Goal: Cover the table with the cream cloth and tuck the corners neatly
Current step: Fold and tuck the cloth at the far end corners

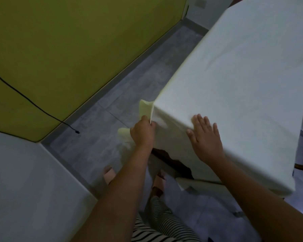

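The cream cloth (243, 81) lies spread over the whole table top and hangs down the near side. At the table's near left corner, my left hand (143, 132) pinches the vertical fold of the cream cloth just below the corner. A loose flap of cloth sticks out to the left of that hand. My right hand (204, 137) presses flat, fingers spread, on the hanging cloth just under the top edge. The dark wooden table (175, 160) shows only below the cloth's lower hem.
A yellow-green wall (59, 49) runs along the left, with a black cable (33, 103) hanging down to the grey tiled floor (129, 88). A white surface (24, 189) fills the lower left. My feet in pink slippers (109, 173) stand close to the table.
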